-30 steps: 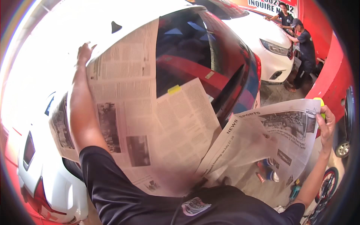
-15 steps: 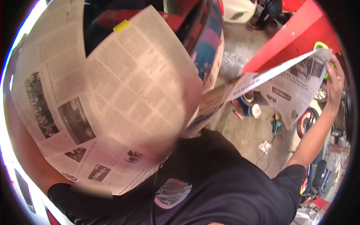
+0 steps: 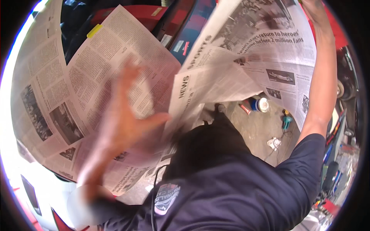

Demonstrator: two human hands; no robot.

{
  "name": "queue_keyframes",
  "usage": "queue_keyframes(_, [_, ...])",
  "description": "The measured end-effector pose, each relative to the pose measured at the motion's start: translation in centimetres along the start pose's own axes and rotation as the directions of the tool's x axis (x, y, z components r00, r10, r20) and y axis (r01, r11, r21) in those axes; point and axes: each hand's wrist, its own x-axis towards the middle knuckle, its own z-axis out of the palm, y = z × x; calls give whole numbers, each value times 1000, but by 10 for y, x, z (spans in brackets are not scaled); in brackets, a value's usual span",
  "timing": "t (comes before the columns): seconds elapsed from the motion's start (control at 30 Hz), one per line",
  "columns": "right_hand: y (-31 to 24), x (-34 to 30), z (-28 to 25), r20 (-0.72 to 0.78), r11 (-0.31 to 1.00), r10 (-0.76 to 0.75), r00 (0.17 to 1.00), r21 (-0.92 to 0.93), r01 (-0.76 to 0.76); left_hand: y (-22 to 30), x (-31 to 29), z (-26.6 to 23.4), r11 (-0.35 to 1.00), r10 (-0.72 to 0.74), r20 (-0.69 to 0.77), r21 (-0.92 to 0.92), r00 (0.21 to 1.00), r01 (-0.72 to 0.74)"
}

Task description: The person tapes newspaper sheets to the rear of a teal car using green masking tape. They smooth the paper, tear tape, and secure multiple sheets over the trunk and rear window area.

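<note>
One left hand (image 3: 124, 117), grip spread wide and empty, over newspaper (image 3: 102, 54) on a car (image 3: 198, 23); one right hand (image 3: 315, 12), grip closed on a raised sheet (image 3: 271, 57).

On the raised newspaper (image 3: 266, 57), I read from my remote post two bold section headings in black capitals, tilted steeply along its left side; below its large photograph (image 3: 256, 17) runs a two-line black headline containing one numeral. Smaller print around them is too fine or blurred for me. On the newspaper sheets over the car (image 3: 96, 69), I make out columns of small black text and, near the lower edge, a slanted headline, partly legible. The chest emblem (image 3: 167, 198) of the dark shirt (image 3: 235, 184) bears pale capitals, partly readable. The white label (image 3: 178, 46) on the blue panel (image 3: 200, 27) is too small to read.
</note>
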Motion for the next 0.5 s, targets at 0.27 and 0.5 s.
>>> queue_keyframes(0.27, [253,55,-37,281,984,172,944,-98,-150,11,19,121,840,-529,-98,-199,843,504])
queue_keyframes(0.5, [376,111,48,273,990,139,952,-39,-133,40,112,58,591,-280,-561,538,779,601])
